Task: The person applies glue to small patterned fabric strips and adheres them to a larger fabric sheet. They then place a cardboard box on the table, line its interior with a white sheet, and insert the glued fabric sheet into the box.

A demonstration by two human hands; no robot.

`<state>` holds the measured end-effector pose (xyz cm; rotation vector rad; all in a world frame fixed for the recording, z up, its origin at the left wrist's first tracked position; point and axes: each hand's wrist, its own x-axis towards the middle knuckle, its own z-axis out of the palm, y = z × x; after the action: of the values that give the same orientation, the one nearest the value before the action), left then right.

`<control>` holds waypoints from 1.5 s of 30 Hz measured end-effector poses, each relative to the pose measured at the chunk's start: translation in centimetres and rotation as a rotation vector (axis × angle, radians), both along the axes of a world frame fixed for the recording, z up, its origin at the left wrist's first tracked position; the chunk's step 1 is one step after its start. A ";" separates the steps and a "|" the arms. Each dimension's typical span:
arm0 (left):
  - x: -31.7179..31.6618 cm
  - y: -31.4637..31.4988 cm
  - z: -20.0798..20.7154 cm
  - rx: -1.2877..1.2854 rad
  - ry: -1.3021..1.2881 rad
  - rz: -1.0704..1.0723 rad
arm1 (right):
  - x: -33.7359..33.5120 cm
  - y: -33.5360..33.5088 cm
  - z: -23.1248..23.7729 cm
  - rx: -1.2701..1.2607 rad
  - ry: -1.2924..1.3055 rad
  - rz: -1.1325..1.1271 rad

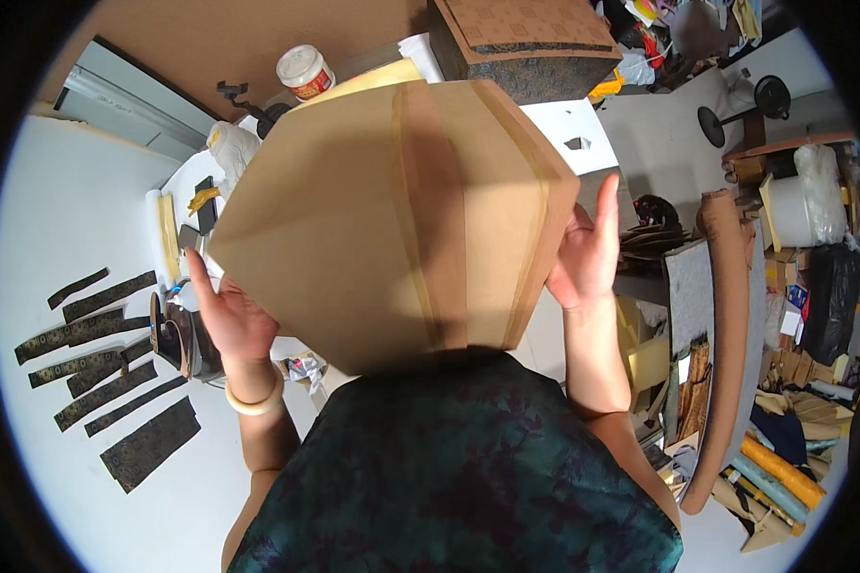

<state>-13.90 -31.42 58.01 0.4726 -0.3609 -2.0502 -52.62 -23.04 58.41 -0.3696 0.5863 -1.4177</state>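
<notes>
A large brown cardboard box with flat, angled faces fills the middle of the view, right in front of my torso. Tape-like lines and a darker brown band run down it. My left hand supports its lower left edge, thumb stretched up and the other fingers partly hidden by the cardboard. At the right edge my right hand holds it, palm against the side and thumb pointing up; its fingers go out of sight behind the box. A pale bangle circles my left wrist.
Behind the box stand a white tub and a dark-sided block with a brown top. Dark patterned strips lie on the white surface at left, beside an iron-like device. A brown roll and crowded shelves fill the right.
</notes>
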 end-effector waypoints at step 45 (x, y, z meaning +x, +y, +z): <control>-1.2 -3.5 2.8 0.139 -0.212 -0.183 | -2.9 -0.5 1.0 -0.065 0.207 0.000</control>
<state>-15.08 -34.93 60.84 0.7696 -0.4016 -2.2177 -55.55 -23.51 59.43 -0.5734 0.7089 -1.4099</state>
